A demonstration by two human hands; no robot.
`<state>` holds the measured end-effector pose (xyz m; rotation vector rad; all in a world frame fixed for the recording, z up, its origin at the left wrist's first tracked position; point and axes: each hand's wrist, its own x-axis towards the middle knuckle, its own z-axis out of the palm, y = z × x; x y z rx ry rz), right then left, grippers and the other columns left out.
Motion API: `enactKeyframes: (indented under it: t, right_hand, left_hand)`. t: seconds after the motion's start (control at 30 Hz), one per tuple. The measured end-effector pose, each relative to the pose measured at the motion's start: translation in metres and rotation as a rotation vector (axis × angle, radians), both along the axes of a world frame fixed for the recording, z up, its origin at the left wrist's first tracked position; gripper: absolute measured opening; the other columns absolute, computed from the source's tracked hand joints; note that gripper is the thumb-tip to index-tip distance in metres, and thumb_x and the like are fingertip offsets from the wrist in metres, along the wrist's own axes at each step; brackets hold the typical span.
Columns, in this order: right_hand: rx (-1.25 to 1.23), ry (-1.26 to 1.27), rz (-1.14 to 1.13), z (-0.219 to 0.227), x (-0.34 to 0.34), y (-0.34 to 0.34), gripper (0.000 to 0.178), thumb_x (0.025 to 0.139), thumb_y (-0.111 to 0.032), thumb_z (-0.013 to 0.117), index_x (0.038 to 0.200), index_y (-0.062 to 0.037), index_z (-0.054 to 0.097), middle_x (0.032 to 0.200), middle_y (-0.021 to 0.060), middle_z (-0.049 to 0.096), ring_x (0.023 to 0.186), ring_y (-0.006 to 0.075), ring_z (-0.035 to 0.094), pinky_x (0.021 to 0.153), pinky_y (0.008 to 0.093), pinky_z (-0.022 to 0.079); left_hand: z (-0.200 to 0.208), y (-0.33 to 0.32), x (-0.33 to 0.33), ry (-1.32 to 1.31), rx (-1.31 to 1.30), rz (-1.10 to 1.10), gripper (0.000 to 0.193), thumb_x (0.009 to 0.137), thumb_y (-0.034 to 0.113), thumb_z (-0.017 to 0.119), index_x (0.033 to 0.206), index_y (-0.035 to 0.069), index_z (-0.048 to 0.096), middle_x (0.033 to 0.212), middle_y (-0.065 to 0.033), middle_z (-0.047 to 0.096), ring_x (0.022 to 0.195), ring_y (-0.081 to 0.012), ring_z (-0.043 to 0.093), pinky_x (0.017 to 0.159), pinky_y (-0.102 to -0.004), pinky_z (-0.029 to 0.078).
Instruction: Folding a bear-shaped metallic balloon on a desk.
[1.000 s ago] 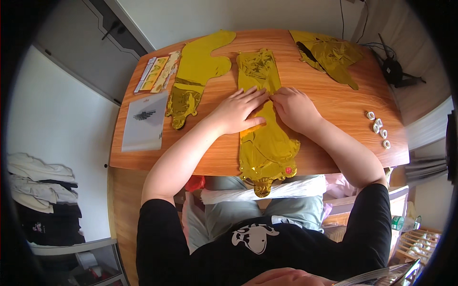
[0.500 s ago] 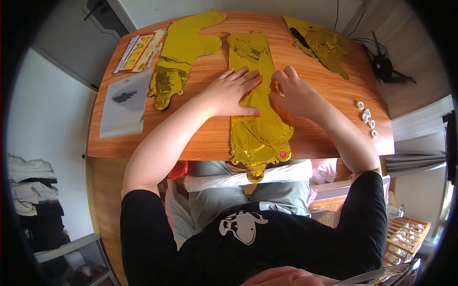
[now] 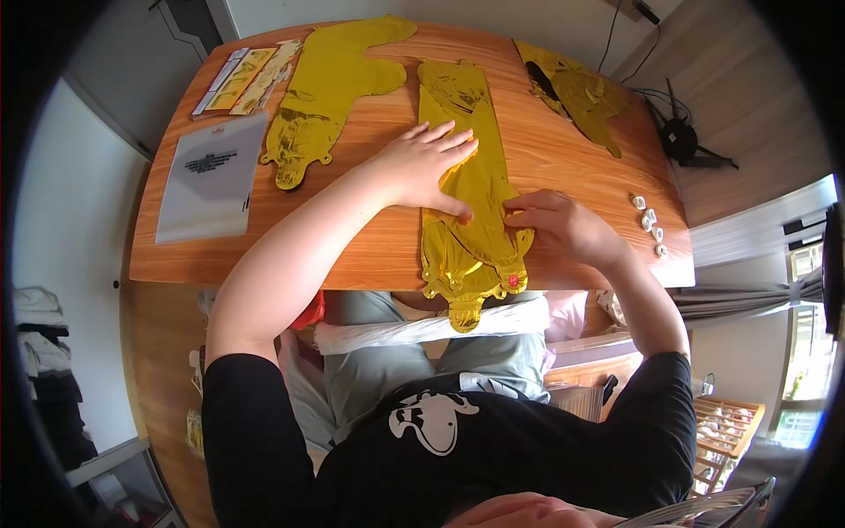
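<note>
Gold foil piece (image 3: 482,180), centre of the frame: the left hand (image 3: 427,169) lies splayed upon it, apparently to keep it flat; the right hand (image 3: 563,227) is curled at its right edge, grip unclear

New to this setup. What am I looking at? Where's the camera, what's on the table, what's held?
No robot: these are a person's bare hands, seen from above by a head-worn fisheye camera, hence the bent edges. The left hand lies spread over the left side of the middle gold foil piece; the right hand has its fingers at the right edge, though whether they pinch it is unclear. Also on the wooden table: two more gold foil pieces, a see-through sleeve and small white rings.
</note>
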<state>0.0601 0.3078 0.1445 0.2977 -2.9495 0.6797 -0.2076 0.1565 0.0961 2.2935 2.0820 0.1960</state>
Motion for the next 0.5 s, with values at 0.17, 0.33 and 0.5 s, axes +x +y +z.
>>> enactKeyframes:
  t: [0.17,0.33,0.5]
  right_hand:
    - [0.144,0.063,0.008,0.016,-0.004,-0.003,0.037,0.076,0.008,0.067,0.11,-0.0059,0.073,0.126,0.0128,0.068,0.113,0.0346,0.065,0.097,0.0428,0.053]
    - [0.042,0.087,-0.042,0.027,-0.028,-0.028,0.036,0.077,0.008,0.068,0.109,-0.0067,0.073,0.128,0.0138,0.067,0.112,0.035,0.065,0.094,0.0434,0.054]
    - [0.06,0.129,-0.129,0.01,-0.041,-0.055,0.033,0.084,0.006,0.066,0.113,-0.0074,0.072,0.13,0.015,0.065,0.111,0.0374,0.066,0.093,0.0417,0.055]
  left_hand:
    - [0.002,0.001,0.002,0.01,0.01,-0.002,0.126,0.071,0.092,0.06,0.164,0.012,0.027,0.171,-0.0095,0.024,0.158,-0.0322,0.017,0.128,-0.0492,0.018]
    - [0.003,-0.002,0.0,-0.042,0.033,-0.004,0.123,0.072,0.086,0.066,0.163,0.012,0.029,0.17,-0.0096,0.025,0.158,-0.0323,0.019,0.128,-0.0484,0.019]
    - [-0.001,0.0,0.001,-0.042,0.028,0.015,0.121,0.072,0.082,0.071,0.163,0.012,0.03,0.17,-0.0083,0.026,0.158,-0.0301,0.02,0.129,-0.0479,0.018]
